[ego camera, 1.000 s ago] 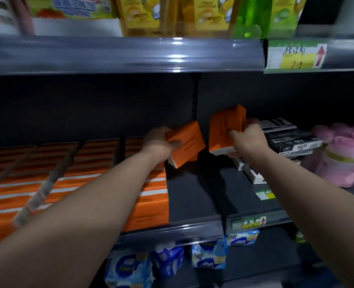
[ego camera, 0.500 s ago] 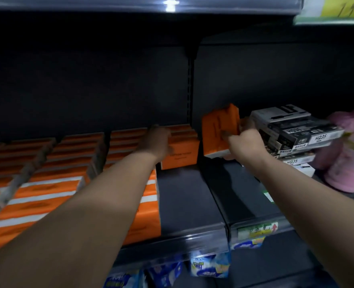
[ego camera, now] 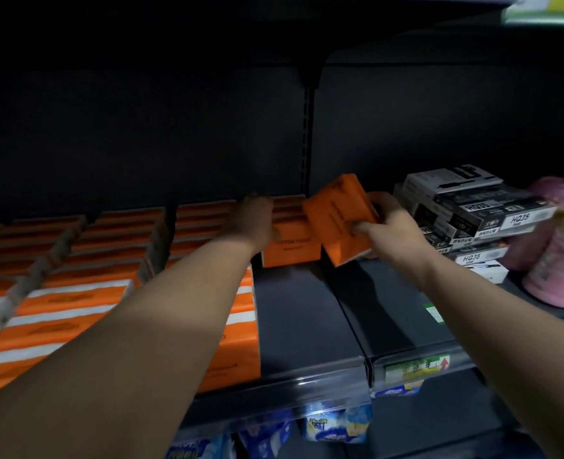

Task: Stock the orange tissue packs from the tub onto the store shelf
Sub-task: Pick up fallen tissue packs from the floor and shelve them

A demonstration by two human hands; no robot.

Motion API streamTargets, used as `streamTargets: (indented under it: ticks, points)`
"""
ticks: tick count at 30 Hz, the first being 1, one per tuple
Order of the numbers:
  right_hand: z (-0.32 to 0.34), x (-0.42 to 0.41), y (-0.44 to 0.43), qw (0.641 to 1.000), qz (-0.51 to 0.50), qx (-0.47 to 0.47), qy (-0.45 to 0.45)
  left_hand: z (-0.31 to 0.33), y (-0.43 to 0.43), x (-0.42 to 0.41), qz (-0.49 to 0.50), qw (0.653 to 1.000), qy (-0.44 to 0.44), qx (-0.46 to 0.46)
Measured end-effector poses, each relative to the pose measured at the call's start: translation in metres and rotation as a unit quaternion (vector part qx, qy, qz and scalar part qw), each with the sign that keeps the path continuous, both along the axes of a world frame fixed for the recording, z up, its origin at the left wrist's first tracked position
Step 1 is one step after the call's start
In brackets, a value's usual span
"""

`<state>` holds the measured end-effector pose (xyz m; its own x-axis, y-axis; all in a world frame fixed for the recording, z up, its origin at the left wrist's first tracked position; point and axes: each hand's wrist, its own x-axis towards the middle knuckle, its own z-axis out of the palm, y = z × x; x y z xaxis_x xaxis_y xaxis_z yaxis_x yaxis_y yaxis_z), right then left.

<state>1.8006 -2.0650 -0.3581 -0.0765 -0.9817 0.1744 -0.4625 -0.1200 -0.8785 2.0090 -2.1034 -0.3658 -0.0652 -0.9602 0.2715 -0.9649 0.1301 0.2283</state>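
Observation:
Rows of orange tissue packs (ego camera: 75,286) fill the left part of the dark shelf (ego camera: 300,313). At the back of the rightmost row, a short stack of orange packs (ego camera: 290,246) stands against the rear wall, and my left hand (ego camera: 254,220) rests on its left side. My right hand (ego camera: 389,226) grips one more orange pack (ego camera: 336,217), tilted, just right of that stack and above the shelf. The tub is not in view.
Black and white boxes (ego camera: 472,213) are stacked right of my right hand. Pink wrapped rolls (ego camera: 558,260) stand at the far right. Blue packs (ego camera: 336,425) lie on the shelf below. A price label strip (ego camera: 416,366) runs along the front edge.
My left hand set its pack down on the stack at the back of the row. My right hand swung its pack left towards that stack and tilted it. The camera dipped lower.

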Motion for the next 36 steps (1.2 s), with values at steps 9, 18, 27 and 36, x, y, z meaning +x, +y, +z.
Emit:
streamTargets:
  ticks: [9,18,27,36]
  points:
    - [0.002,0.020,0.004,0.972,0.127,0.010,0.197,0.016,0.045,0.022,-0.002,0.999,0.043,0.003]
    - [-0.021,0.052,-0.012,0.926,0.112,-0.007,0.360,0.003,0.088,0.059,0.042,0.999,0.026,0.005]
    - [-0.032,0.064,-0.006,0.914,0.045,-0.101,0.391,0.006,0.102,0.064,0.032,0.999,0.032,-0.004]
    - [-0.002,0.101,0.045,0.908,0.099,-0.171,0.370,0.024,0.144,0.082,0.047,0.998,0.014,-0.028]
